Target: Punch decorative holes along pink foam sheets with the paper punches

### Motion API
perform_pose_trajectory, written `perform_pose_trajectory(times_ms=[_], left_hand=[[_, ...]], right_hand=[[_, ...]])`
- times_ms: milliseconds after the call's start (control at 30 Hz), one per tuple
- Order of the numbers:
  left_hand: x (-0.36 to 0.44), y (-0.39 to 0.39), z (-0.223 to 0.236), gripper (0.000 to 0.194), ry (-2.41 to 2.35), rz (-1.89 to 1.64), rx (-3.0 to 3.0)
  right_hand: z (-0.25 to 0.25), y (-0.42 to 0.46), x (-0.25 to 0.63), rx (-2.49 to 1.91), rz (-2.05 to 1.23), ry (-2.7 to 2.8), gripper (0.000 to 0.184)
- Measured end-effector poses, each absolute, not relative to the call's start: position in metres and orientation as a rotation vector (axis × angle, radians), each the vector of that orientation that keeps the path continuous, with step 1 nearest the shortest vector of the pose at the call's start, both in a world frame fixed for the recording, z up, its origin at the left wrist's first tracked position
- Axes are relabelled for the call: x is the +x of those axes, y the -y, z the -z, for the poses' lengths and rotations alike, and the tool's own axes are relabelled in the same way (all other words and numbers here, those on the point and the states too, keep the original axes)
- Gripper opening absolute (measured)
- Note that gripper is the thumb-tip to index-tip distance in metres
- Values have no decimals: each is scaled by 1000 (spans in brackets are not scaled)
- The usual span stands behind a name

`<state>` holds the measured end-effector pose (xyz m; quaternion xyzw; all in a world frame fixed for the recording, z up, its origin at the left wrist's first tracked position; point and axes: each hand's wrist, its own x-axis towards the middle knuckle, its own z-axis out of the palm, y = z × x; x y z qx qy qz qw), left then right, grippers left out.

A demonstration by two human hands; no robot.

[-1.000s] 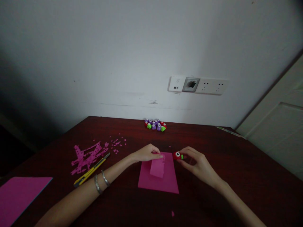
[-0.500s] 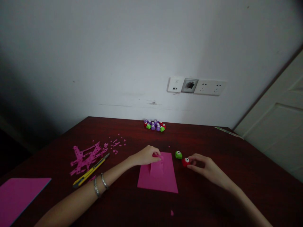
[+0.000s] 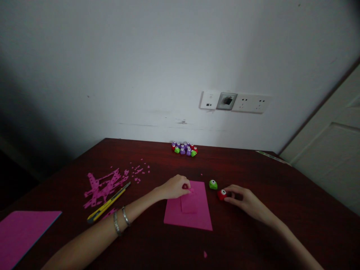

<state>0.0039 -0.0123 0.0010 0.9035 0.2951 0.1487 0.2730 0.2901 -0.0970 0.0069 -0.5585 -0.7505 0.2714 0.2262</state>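
Observation:
My left hand is closed in a pinch at the top end of a small pink paper piece. That piece lies over a larger pink paper sheet on the table. My right hand is closed around the right side of a red craft paper punch, its thumb and fingers on the punch's body. Just left of and behind the red punch stands a green craft paper punch, touched by neither hand.
Several purple, red and green punches cluster near the wall. Left are pink paper offcuts, tiny cut bits and a yellow utility knife. Another pink sheet lies front left. A pink scrap is near the front.
The small pink piece was tilted up from the sheet and now lies flatter, with my left hand slightly lower. My right hand keeps hold of the red punch.

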Motion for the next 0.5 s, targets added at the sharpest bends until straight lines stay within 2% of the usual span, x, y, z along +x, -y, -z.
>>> perform_pose_trajectory(times_ms=[333, 500], left_hand=[[5, 15, -4, 17, -798, -444, 2427], [3, 14, -8, 17, -794, -540, 2406]], right_hand=[[-1, 95, 290, -1523, -693, 2093, 22], [3, 96, 292, -1535, -679, 2054, 34]])
